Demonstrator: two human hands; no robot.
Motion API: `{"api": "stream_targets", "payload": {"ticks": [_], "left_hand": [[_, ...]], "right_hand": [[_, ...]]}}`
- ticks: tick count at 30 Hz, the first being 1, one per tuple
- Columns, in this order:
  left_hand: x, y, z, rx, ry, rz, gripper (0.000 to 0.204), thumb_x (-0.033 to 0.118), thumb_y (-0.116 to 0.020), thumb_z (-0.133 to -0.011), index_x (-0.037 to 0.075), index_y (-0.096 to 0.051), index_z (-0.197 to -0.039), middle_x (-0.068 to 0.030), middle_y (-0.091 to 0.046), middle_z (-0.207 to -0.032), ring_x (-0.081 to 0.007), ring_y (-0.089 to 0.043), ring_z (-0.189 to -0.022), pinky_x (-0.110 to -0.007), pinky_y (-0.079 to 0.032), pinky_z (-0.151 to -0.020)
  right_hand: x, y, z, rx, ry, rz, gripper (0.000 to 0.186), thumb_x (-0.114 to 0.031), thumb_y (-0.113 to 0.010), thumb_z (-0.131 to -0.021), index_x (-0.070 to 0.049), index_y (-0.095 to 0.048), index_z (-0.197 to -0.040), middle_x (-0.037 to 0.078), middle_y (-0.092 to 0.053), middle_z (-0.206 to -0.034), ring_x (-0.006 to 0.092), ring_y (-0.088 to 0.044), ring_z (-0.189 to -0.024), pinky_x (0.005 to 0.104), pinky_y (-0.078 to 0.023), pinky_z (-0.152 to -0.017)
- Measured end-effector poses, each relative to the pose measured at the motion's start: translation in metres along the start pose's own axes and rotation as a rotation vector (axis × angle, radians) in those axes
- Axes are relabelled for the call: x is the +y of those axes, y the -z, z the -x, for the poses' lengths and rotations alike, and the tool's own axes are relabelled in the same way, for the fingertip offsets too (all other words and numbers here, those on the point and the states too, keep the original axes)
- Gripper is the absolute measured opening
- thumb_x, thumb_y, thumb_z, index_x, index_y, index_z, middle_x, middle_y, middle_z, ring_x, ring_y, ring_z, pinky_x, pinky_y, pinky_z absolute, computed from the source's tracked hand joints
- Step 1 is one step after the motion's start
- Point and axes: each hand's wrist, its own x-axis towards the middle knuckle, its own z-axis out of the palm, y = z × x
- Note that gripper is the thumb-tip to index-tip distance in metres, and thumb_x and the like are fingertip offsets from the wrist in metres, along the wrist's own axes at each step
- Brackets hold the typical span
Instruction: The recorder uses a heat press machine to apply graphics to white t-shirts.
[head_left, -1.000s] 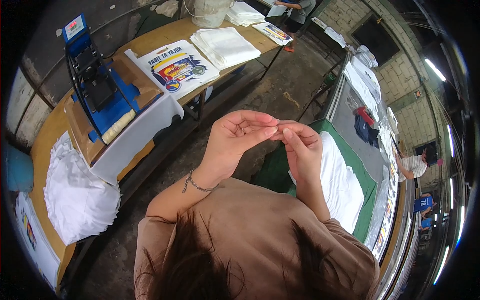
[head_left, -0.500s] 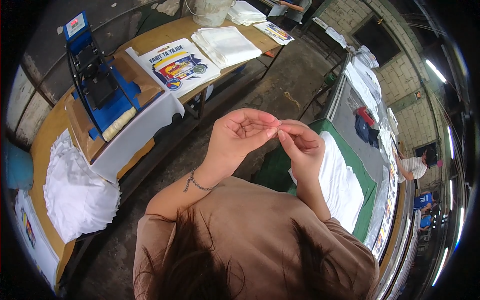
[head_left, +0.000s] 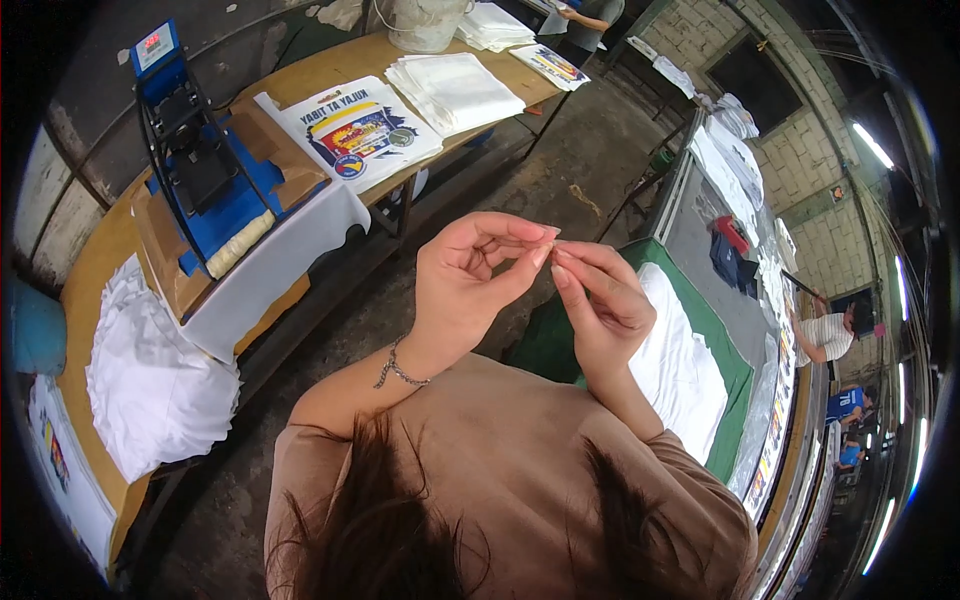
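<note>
My left hand and my right hand are raised in front of my chest, with their fingertips almost meeting. Thumb and forefinger are pinched together on each hand. Whatever lies between them, if anything, is too small to make out. A chain bracelet hangs on my left wrist. Behind my right hand, white cloth lies on a green-covered table.
To the left, a blue heat press stands on a wooden table beside printed sheets, stacked white fabric and a bucket. A white fabric heap sits nearer. Several people work farther off, one in a striped shirt.
My hands have shifted slightly, and the fingers of my right hand have tilted a little. At the far table, a person's arm has moved.
</note>
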Motion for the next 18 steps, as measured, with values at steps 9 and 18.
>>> {"api": "stream_targets", "payload": {"ticks": [9, 18], "left_hand": [[-0.0006, -0.0004, 0.0025, -0.033, -0.116, -0.157, 0.019, -0.011, -0.061, -0.082, -0.004, -0.062, -0.1, -0.014, -0.065, -0.105, -0.0177, -0.063, -0.099, -0.029, -0.05, -0.088], [0.0034, -0.0013, 0.0043, -0.04, -0.094, -0.109, 0.019, -0.012, -0.061, -0.082, -0.004, -0.06, -0.1, -0.0155, -0.065, -0.104, -0.0195, -0.063, -0.1, -0.03, -0.051, -0.09]], "right_hand": [[-0.0026, -0.0033, -0.0018, 0.011, 0.034, 0.038, 0.022, 0.01, -0.069, -0.076, 0.004, -0.069, -0.097, 0.013, -0.066, -0.099, 0.0208, -0.062, -0.086, 0.0268, -0.049, -0.073], [-0.0041, -0.0004, -0.0056, -0.024, 0.14, 0.088, 0.021, 0.011, -0.068, -0.075, 0.004, -0.068, -0.095, 0.014, -0.066, -0.098, 0.0219, -0.062, -0.085, 0.0269, -0.048, -0.073]]}}
